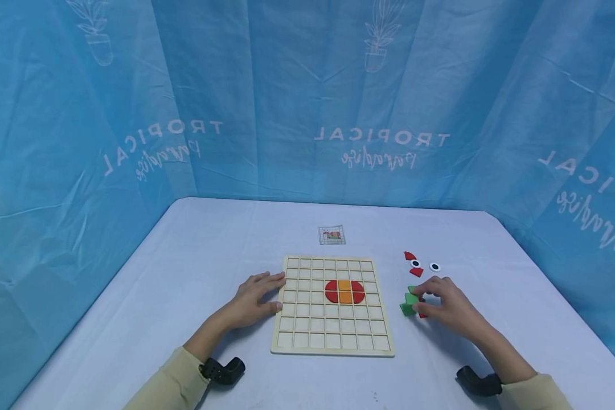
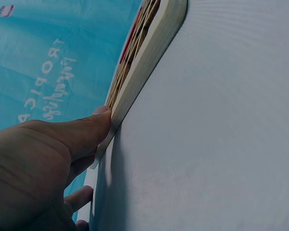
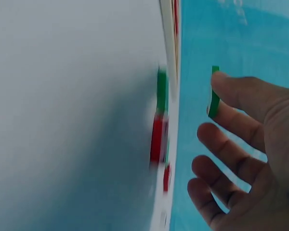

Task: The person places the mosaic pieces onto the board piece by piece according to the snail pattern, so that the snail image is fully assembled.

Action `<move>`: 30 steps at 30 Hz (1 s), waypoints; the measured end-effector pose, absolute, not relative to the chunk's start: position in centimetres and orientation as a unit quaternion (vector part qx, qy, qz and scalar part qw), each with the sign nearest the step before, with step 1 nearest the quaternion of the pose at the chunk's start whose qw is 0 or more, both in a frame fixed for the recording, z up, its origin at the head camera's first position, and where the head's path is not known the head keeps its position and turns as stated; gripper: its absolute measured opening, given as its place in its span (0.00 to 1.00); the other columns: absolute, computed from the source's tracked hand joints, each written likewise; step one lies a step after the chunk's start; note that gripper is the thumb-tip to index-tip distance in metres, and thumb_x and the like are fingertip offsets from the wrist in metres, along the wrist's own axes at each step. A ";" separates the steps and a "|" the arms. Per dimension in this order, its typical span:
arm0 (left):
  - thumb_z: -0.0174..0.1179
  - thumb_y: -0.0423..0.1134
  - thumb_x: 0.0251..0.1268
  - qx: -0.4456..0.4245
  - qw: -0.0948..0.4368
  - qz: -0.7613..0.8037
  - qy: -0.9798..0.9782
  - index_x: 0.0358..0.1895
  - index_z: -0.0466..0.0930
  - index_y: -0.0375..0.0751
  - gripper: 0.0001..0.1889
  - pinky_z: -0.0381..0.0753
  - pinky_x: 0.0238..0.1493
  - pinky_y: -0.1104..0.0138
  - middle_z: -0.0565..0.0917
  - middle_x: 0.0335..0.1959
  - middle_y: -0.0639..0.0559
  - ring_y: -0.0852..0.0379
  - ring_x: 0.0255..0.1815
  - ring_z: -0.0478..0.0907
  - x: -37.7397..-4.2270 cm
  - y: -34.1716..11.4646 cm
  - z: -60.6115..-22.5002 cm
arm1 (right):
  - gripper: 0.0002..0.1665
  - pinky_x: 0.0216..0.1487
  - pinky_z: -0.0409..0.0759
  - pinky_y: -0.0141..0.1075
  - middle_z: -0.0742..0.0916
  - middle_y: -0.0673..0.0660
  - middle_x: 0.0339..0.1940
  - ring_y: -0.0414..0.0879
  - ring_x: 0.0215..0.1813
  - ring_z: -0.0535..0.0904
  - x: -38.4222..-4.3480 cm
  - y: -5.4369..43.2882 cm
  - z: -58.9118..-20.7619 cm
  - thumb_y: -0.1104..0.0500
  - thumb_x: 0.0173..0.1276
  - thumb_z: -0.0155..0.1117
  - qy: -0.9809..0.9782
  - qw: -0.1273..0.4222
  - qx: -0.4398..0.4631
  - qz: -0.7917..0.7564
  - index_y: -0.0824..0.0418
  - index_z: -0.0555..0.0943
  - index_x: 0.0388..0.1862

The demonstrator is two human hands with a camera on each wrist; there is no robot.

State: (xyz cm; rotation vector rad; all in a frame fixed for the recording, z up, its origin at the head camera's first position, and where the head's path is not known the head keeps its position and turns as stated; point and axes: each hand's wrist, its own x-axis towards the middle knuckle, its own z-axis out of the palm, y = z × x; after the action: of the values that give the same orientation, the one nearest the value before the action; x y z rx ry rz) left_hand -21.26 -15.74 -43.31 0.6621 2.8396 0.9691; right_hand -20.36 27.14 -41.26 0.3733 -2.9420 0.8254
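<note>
A pale wooden grid board [image 1: 333, 350] lies on the table. Set in it are red rounded tiles [image 1: 331, 291] flanking orange tiles [image 1: 344, 291]. At the board's left edge, my left hand [image 1: 253, 300] rests its thumb and fingertips against the rim, fingers fairly straight. Right of the board, my right hand [image 1: 447, 304] pinches a green tile [image 3: 214, 94] between thumb and index finger, held above the table. Under that hand lie another green tile [image 1: 407, 310] and a red piece [image 1: 423, 315], partly hidden by the fingers.
Beyond the right hand lie red tiles [image 1: 410, 255] and two white discs with black centres, one the outer disc [image 1: 435, 266]. A small picture card [image 1: 332, 234] with a grid drawing sits behind the board. Blue printed curtains [image 1: 307, 102] surround the white table [image 1: 225, 233].
</note>
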 end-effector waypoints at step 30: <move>0.59 0.46 0.64 0.216 0.031 0.311 0.925 0.68 0.66 0.43 0.30 0.47 0.69 0.37 0.63 0.73 0.49 0.38 0.75 0.50 -21.3 -15.8 -43.4 | 0.15 0.43 0.71 0.36 0.81 0.44 0.36 0.39 0.44 0.67 -20.1 14.9 -42.8 0.51 0.49 0.77 -0.953 0.066 0.188 0.227 0.47 0.86 0.38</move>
State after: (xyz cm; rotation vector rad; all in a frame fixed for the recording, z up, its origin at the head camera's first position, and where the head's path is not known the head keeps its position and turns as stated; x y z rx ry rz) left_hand -21.31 -15.79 -43.37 0.6665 2.8508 0.9581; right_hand -20.14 14.92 -42.85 0.5676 -2.8758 0.6841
